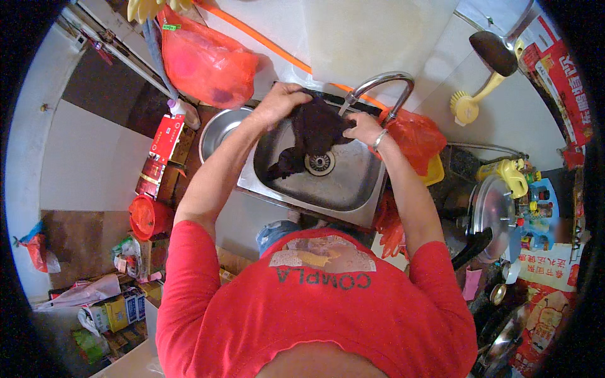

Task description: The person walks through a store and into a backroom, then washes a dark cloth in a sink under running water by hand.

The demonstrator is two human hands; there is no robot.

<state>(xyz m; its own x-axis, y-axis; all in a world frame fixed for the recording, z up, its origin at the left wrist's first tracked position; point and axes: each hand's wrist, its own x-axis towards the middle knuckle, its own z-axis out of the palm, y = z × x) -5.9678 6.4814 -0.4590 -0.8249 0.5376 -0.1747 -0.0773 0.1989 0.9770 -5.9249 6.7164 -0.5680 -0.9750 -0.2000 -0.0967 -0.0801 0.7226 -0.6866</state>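
A dark cloth [317, 125] hangs stretched between my two hands over a stainless steel sink [352, 189]. My left hand [282, 103] grips its upper left corner near the back rim. On the other side, my right hand [364, 127], with a bracelet at the wrist, pinches the cloth's right edge just below the spout of a chrome faucet [401, 78]. The cloth's lower end bunches on the basin floor, left of the drain strainer [320, 163]. Whether water is running is hard to tell.
A metal basin [222, 134] stands left of the sink, under a hanging red plastic bag [203, 61]. Another red bag [416, 137] lies right of the faucet. A yellow brush [465, 107] and a ladle [494, 53] hang on the wall. A pressure cooker [494, 217] sits far right.
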